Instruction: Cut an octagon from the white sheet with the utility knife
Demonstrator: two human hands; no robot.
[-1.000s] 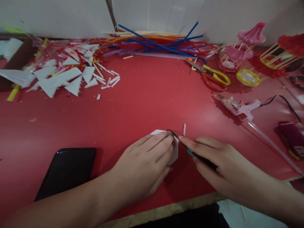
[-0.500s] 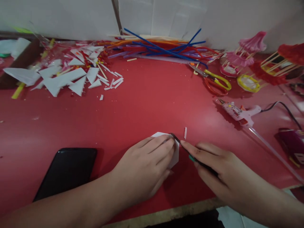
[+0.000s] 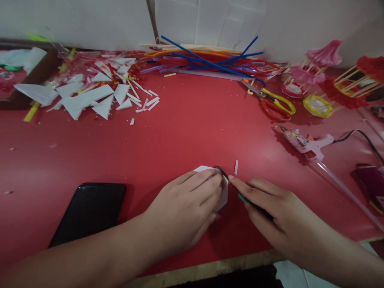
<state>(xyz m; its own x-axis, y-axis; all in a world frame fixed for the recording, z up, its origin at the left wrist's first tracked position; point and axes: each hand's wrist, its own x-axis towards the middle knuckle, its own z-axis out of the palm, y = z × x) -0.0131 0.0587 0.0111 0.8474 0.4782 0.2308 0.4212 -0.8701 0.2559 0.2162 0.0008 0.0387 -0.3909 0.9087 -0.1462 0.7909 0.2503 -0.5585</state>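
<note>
My left hand (image 3: 186, 208) presses a small white foam board piece (image 3: 222, 199) flat on the red table, fingers close together and covering most of it. Straight cut edges show at its top and right side. In my right hand (image 3: 277, 210) is a black utility knife (image 3: 223, 173) with a green slider, gripped with the index finger stretched along its top. Its blade tip touches the upper right edge of the board, close to my left fingertips. A thin white offcut strip (image 3: 236, 167) lies just beyond the knife.
A black phone (image 3: 90, 212) lies left of my forearm. White scraps (image 3: 90, 98) are heaped at the back left, pipe cleaners (image 3: 207, 60) along the wall. Scissors (image 3: 270, 100), a corded glue gun (image 3: 309, 144) and pink and red stick-built crafts (image 3: 318, 60) occupy the right.
The view has shifted slightly, so the table items sit a little further right. Both hands keep their grips, and the knife tip stays at the board's upper right edge with hardly any movement.
</note>
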